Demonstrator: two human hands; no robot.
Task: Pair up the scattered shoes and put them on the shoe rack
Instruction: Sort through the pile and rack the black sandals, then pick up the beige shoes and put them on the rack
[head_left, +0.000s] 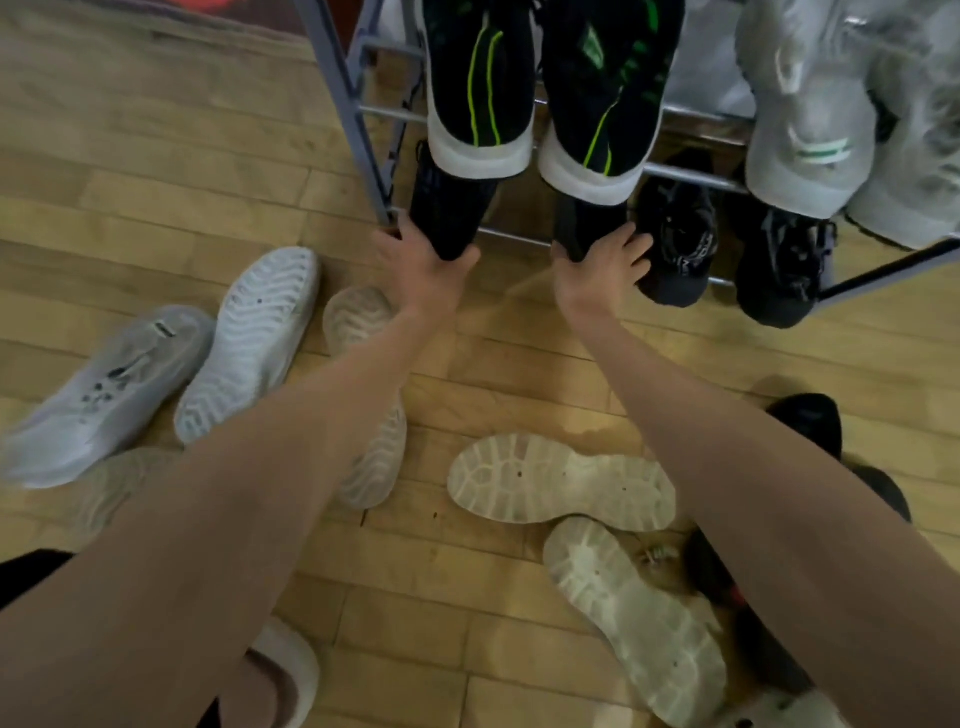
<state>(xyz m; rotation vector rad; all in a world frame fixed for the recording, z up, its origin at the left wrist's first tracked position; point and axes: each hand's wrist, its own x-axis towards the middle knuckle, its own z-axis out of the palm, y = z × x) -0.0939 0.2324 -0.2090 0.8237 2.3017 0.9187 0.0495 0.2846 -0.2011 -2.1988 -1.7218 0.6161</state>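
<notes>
My left hand (423, 267) grips the heel of a black shoe (451, 208) on the lower tier of the metal shoe rack (691, 174). My right hand (597, 270) grips the heel of a second black shoe (589, 221) beside it. Directly above them, a black pair with green stripes (545, 93) sits on the upper tier. Scattered on the wooden floor are a grey sneaker (104, 395), two white shoes lying sole up (254, 338), and two worn pale soles (561, 483) near my right arm.
Another black pair (727, 249) fills the lower tier to the right, and grey shoes (831, 114) stand above it. A dark shoe (805, 421) lies on the floor at the right. My slippered foot (283, 675) is at the bottom.
</notes>
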